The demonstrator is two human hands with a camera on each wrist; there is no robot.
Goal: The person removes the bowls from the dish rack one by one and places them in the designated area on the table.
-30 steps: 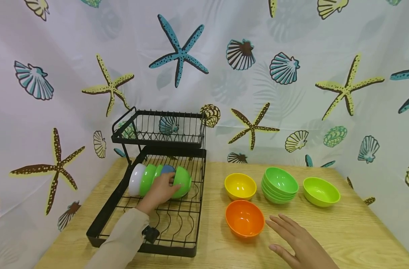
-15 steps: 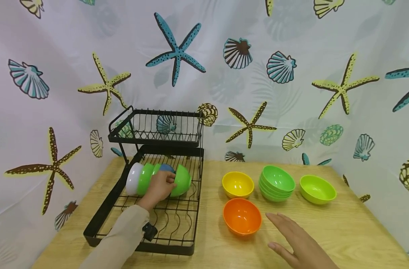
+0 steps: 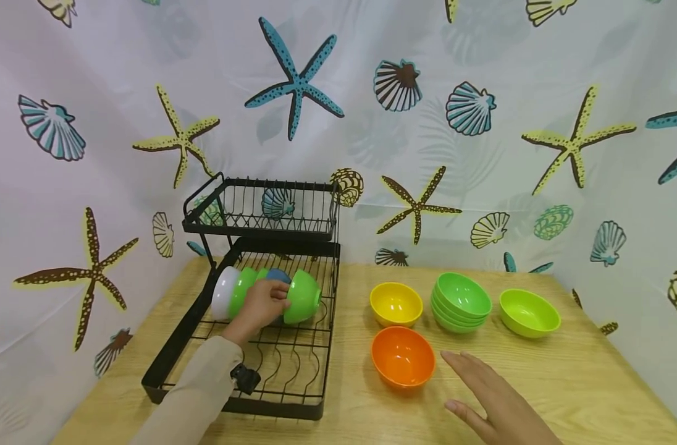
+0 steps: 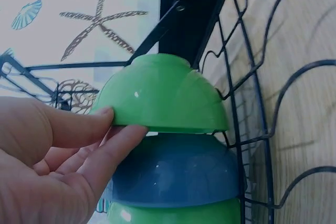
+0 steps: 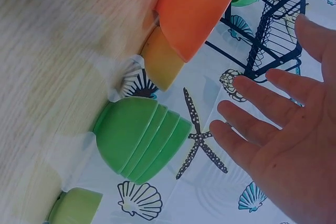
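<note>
My left hand (image 3: 262, 301) pinches the rim of a green bowl (image 4: 163, 95), thumb on its outer side and fingertips at the rim's edge. That bowl stands on its side at the right end of a row in the lower tier of a black dish rack (image 3: 288, 409). Beside it come a blue bowl (image 4: 178, 171), more green bowls (image 3: 243, 290) and a white bowl (image 3: 224, 293). My right hand (image 3: 496, 402) is held over the table with its fingers straight, holding nothing. Nearest to it is an orange bowl (image 3: 403, 358).
Behind the orange bowl sits a yellow bowl (image 3: 396, 304). A stack of several green bowls (image 3: 461, 303) stands right of it, then a lime-green bowl (image 3: 530, 313). The rack's upper tier (image 3: 260, 233) overhangs the back. A patterned curtain (image 3: 361, 142) surrounds the table.
The pinched green bowl has tilted and shifted slightly to the right, away from the blue bowl. My left hand has closed onto its rim. The right hand has hardly moved.
</note>
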